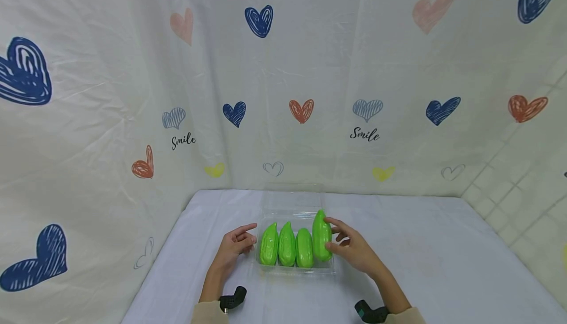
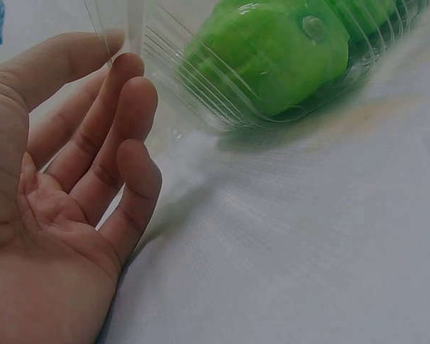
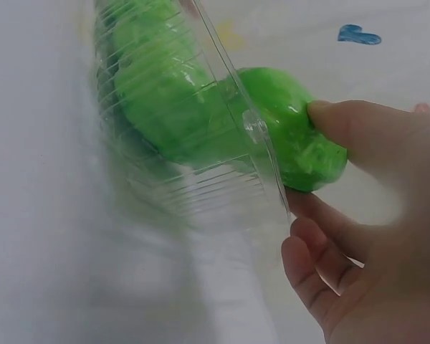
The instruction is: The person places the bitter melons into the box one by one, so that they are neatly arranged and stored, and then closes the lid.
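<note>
A clear plastic box (image 1: 294,269) with its lid (image 1: 292,201) raised at the back stands on the table. Three glossy green bitter melons, the left (image 1: 268,245), middle (image 1: 287,245) and right (image 1: 304,248) ones, lie side by side in it. My right hand (image 1: 354,250) pinches a fourth bitter melon (image 1: 321,235) between thumb and fingers at the box's right side. In the right wrist view this bitter melon (image 3: 290,129) sits partly above the rim, its other end behind the plastic. My left hand (image 2: 79,143) holds the box's left rim with thumb and fingertips.
A white cloth covers the table (image 1: 421,255). Behind it hangs a pale curtain (image 1: 310,68) printed with hearts. Dark wrist cameras, left (image 1: 233,298) and right (image 1: 371,311), sit at both sleeves.
</note>
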`<state>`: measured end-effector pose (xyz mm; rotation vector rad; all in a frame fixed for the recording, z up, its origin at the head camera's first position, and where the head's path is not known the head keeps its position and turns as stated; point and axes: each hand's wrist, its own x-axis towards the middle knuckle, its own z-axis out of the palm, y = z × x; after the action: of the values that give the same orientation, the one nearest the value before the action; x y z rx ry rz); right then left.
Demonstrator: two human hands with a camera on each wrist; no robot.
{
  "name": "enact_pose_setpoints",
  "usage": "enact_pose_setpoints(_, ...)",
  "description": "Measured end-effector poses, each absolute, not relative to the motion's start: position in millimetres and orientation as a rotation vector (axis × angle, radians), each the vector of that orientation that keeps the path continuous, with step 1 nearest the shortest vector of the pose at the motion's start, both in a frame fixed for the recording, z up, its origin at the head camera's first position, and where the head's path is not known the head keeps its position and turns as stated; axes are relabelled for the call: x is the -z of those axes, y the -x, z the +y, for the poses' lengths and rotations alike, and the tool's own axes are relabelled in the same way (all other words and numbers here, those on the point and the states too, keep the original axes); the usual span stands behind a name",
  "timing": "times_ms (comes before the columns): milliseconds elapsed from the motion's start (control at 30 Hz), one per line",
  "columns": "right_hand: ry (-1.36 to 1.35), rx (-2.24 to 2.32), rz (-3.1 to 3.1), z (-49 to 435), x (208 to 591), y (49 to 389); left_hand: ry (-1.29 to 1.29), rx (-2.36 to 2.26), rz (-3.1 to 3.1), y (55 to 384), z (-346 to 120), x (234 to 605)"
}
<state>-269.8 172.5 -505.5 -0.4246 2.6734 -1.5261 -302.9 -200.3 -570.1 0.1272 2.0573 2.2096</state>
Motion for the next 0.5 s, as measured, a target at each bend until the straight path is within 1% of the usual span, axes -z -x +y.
enact_pose_setpoints(300,0.419,1.448,2.732,169.4,509.7,268.3,-0.117,-2.204,2.069,302.9,-199.9,569.8)
enact_pose_setpoints(500,0.475,1.437,2.733,168.4,510.4,268.7,-0.106,-2.202,2.079,302.6,-199.9,569.1)
